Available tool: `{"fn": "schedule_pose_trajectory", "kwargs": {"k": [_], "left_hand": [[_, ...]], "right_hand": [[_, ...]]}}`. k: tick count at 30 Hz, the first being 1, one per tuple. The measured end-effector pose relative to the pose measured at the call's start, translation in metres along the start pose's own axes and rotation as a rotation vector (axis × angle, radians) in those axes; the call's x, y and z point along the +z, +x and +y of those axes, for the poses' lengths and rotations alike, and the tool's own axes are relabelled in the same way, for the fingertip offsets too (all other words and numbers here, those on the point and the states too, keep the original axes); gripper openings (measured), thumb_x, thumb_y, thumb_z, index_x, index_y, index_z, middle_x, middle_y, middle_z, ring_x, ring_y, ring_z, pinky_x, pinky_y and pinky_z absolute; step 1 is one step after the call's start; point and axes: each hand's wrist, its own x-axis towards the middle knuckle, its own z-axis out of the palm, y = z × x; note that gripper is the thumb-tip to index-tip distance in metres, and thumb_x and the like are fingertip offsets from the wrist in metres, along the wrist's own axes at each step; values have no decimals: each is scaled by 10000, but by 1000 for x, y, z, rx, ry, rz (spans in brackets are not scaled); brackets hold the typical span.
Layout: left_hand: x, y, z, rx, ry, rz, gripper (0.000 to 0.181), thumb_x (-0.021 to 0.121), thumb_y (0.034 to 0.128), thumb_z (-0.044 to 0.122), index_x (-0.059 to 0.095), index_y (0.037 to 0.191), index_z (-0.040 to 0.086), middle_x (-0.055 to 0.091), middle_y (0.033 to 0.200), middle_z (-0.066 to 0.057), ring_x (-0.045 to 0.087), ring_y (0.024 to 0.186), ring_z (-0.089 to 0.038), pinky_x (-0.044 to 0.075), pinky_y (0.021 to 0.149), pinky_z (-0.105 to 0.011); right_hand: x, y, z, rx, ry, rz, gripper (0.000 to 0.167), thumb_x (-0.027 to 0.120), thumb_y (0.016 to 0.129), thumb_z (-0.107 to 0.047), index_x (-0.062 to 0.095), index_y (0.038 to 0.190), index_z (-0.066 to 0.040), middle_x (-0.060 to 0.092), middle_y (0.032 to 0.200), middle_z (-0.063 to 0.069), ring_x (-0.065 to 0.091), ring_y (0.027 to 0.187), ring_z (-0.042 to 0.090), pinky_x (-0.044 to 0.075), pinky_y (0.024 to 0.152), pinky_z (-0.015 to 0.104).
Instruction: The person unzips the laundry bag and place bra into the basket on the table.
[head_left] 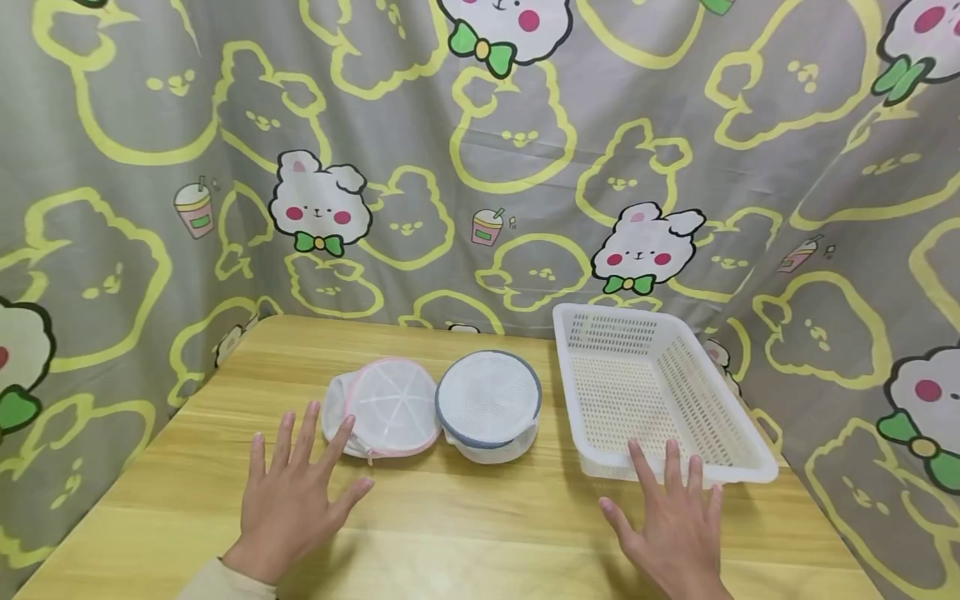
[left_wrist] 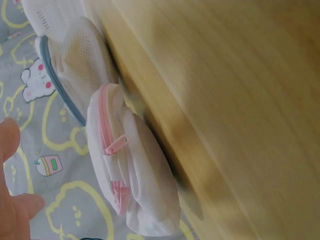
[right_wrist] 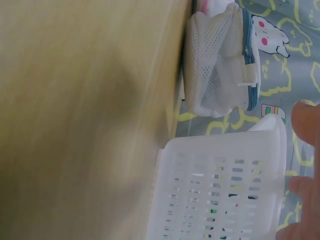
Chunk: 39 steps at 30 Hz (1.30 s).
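Two zippered mesh laundry bags lie side by side on the table. The left laundry bag (head_left: 397, 408) is white with pink trim, and its pink zipper pull (left_wrist: 117, 144) shows in the left wrist view. Beside it, the second laundry bag (head_left: 489, 398) has a blue-grey rim and mesh sides. My left hand (head_left: 292, 492), fingers spread, is held in front of the pink-trimmed bag and holds nothing. A white plastic basket (head_left: 566, 392) with slotted walls stands at the right. Over its near edge hovers my right hand (head_left: 671, 529), fingers spread and holding nothing.
The wooden table (head_left: 465, 533) carries the bags and basket in a row toward its back. A grey curtain (head_left: 420, 275) with yellow outlines and white rabbits hangs close behind the table and along both sides.
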Motion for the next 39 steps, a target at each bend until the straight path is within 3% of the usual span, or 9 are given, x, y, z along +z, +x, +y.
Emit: {"fn": "schedule_pose_trajectory", "kwargs": {"k": [10,14,19,26,35,39], "left_hand": [[0,10,9,6,-11,-45,711,454,912,667,384,1489,258,205,1562,-211,139,1411,-468,-79,1117,-622],[1,14,13,5,-32,-29,685,468,917,645,400,1482,263,233,1554,-213,176,1400,-472,15,1109,-661],[1,23,23,12,-58,-51,685,482,919,628,413,1479,239,214,1559,-218,170,1406,-464,82,1099,-671],[2,34,36,46,-67,-59,683,500,914,614,428,1471,224,203,1562,-219,163,1410,-461,112,1095,-671],[12,45,56,101,-90,-59,693,497,908,634,418,1477,246,227,1561,-201,188,1412,-445,140,1107,-642],[14,51,67,126,-113,-38,695,522,896,635,430,1471,256,264,1546,-204,254,1390,-444,188,1095,-643]], "right_hand": [[1,6,-4,-21,-10,39,791,569,849,-650,356,1493,-243,273,1483,322,229,1304,595,155,974,784],[2,9,-9,-40,-2,54,775,554,848,-663,383,1473,-238,280,1481,322,237,1302,596,182,971,769],[3,15,-14,-56,28,68,757,560,853,-651,388,1465,-239,276,1481,330,231,1302,604,186,983,755],[7,27,-24,-80,65,64,719,629,844,-577,452,1436,-210,292,1462,353,234,1297,617,195,980,754],[14,40,-36,-128,75,107,585,641,837,-481,550,1326,-173,334,1435,355,288,1276,608,238,989,729],[17,47,-41,-166,125,161,537,658,829,-418,574,1278,-135,355,1416,361,349,1244,598,312,960,712]]}}
